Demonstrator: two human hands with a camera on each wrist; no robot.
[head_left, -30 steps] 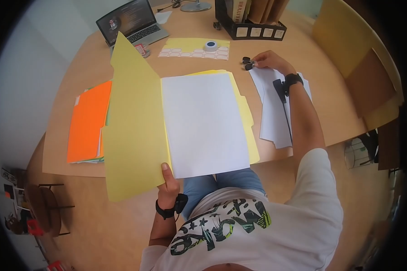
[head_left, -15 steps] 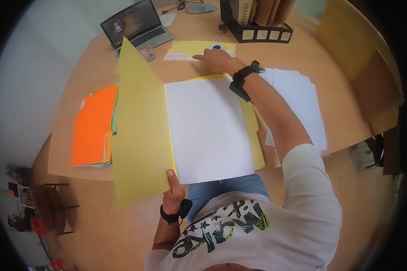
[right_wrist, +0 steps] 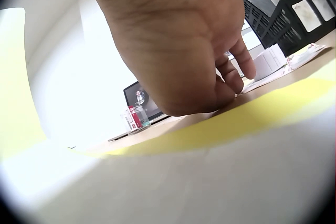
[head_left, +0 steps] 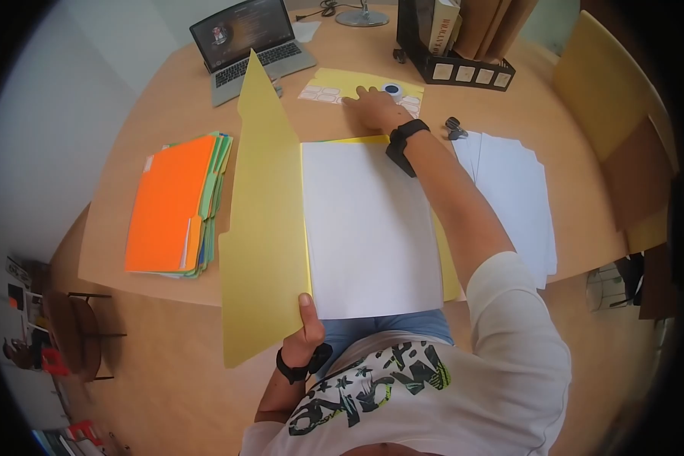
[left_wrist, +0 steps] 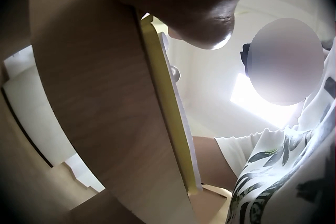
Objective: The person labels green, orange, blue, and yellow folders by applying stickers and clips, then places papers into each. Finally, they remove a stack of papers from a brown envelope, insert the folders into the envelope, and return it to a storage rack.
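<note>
A yellow file folder (head_left: 264, 220) stands open at the table's front edge, its left flap raised. White paper (head_left: 372, 228) covers its right side. My left hand (head_left: 304, 334) pinches the folder at the bottom of its fold, thumb on top; in the left wrist view, the thumb (left_wrist: 210, 29) shows large near the folder's edge. Beyond the folder, my right hand (head_left: 380, 112) is palm down over a sheet of white labels (head_left: 323, 94) on yellow backing, fingers loosely bent. The right wrist view shows its fingertips (right_wrist: 247, 69) down at the sheet. Beside them sits a white round item (head_left: 392, 91) with a dark centre.
Left lies a stack of orange and green folders (head_left: 171, 201). Right are loose white sheets (head_left: 509, 197), with black binder clips (head_left: 454, 128) at their far corner. A laptop (head_left: 251, 49) and a black file holder (head_left: 471, 74) with books stand at the back.
My right hand has left the binder clips and moved leftward to the label sheet, where it stays. The left hand keeps its grip on the folder; the head view has shifted.
</note>
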